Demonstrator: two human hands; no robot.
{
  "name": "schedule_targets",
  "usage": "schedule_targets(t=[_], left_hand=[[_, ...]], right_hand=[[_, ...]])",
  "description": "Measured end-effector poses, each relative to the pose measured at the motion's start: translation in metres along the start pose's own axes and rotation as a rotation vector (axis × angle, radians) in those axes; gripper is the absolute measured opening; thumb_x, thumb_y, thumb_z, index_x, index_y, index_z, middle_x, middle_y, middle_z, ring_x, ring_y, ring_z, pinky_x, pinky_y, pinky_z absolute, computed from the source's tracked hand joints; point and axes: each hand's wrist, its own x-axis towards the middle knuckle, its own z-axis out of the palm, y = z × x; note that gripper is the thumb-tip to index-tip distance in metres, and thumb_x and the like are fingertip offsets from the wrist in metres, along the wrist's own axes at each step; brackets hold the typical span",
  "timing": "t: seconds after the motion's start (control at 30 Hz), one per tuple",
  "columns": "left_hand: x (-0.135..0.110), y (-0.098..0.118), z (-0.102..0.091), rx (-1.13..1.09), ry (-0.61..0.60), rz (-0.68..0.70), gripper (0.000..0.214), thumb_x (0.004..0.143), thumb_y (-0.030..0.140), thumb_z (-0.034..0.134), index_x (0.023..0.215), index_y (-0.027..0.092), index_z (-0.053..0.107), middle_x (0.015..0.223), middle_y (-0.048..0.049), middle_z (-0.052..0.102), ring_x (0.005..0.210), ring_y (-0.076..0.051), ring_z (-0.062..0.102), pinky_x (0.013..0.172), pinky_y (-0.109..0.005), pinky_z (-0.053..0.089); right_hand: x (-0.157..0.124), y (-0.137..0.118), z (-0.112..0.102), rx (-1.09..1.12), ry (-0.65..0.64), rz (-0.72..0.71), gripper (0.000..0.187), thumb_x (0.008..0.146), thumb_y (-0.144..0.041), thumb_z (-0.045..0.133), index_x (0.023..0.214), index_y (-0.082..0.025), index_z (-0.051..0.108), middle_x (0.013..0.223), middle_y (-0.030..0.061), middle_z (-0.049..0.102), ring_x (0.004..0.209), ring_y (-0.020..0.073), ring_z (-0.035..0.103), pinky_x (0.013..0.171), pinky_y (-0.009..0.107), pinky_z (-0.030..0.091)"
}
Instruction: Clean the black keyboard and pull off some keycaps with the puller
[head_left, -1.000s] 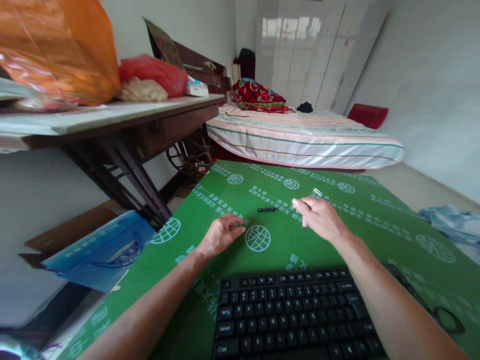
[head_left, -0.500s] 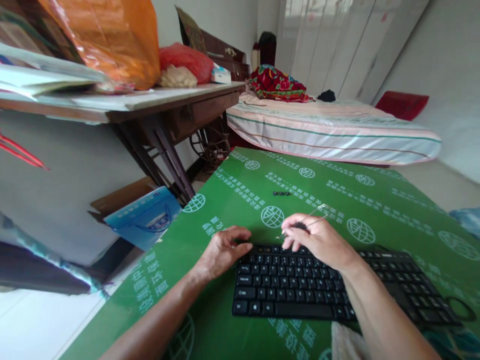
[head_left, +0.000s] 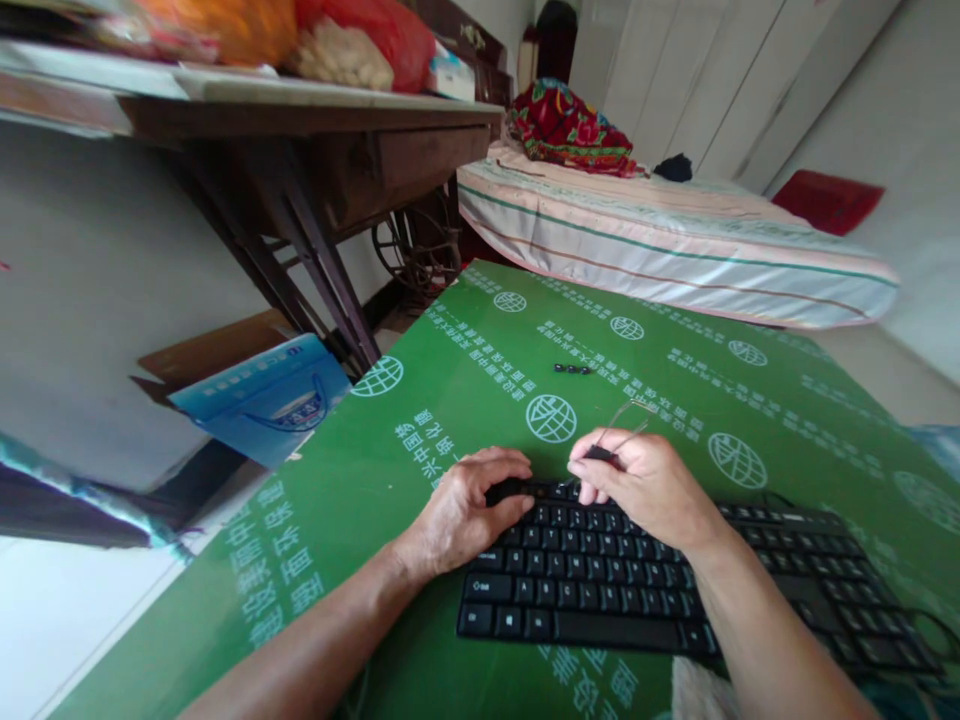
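Note:
A black keyboard (head_left: 592, 580) lies on the green table in front of me. My left hand (head_left: 472, 500) grips its upper left corner, fingers over the back edge and thumb on the top keys. In my right hand (head_left: 637, 475) is a wire keycap puller (head_left: 600, 454), pinched by its black middle part. Two thin wire prongs stick up and away from the fingers. The puller's lower end is over the top key row, partly hidden by the fingers, and I cannot tell whether it touches a key. Beyond the hands, a short row of black keycaps (head_left: 572, 369) sits on the table.
The green table (head_left: 450, 400) has white printed globes and writing. A cable (head_left: 930, 625) curls at the keyboard's right end, and a pale cloth (head_left: 701, 690) lies at its near edge. To the left stand a wooden desk (head_left: 420, 145) and a blue bag (head_left: 262, 405); a bed (head_left: 675, 235) is behind.
My left hand has moved right and closed onto the keyboard's corner. My right hand has brought the keycap puller down to the top key row. The camera view has tilted downward.

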Motion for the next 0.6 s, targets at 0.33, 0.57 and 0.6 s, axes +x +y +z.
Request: schedule_targets(t=[0.33,0.57,0.6], left_hand=[[-0.001,-0.001,0.002,0.063,-0.009,0.059,0.020,0.077,0.025,0.064,0.096,0.020,0.068,0.104,-0.0053,0.068,0.102,-0.019,0.060,0.094,-0.038,0.047],[-0.001,0.000,0.003,0.080,-0.016,0.070,0.019,0.078,0.024,0.062,0.096,0.019,0.067,0.105,-0.0059,0.068,0.102,-0.019,0.060,0.094,-0.039,0.047],[-0.001,0.000,0.004,0.078,-0.016,0.073,0.019,0.078,0.023,0.062,0.096,0.019,0.067,0.105,-0.0061,0.068,0.102,-0.019,0.060,0.094,-0.039,0.048]], right_hand=[[0.001,0.002,0.004,-0.040,-0.022,-0.021,0.012,0.082,-0.030,0.056,0.081,-0.020,0.063,0.058,-0.0027,0.064,0.054,0.0119,0.060,0.056,0.022,0.048],[0.000,0.002,0.010,-0.093,-0.042,-0.061,0.014,0.084,-0.031,0.054,0.079,-0.021,0.062,0.060,-0.0029,0.063,0.057,0.0124,0.061,0.059,0.023,0.047],[0.000,0.002,0.011,-0.111,-0.040,-0.074,0.014,0.085,-0.031,0.053,0.079,-0.021,0.061,0.060,-0.0029,0.063,0.057,0.0124,0.061,0.059,0.023,0.046]])
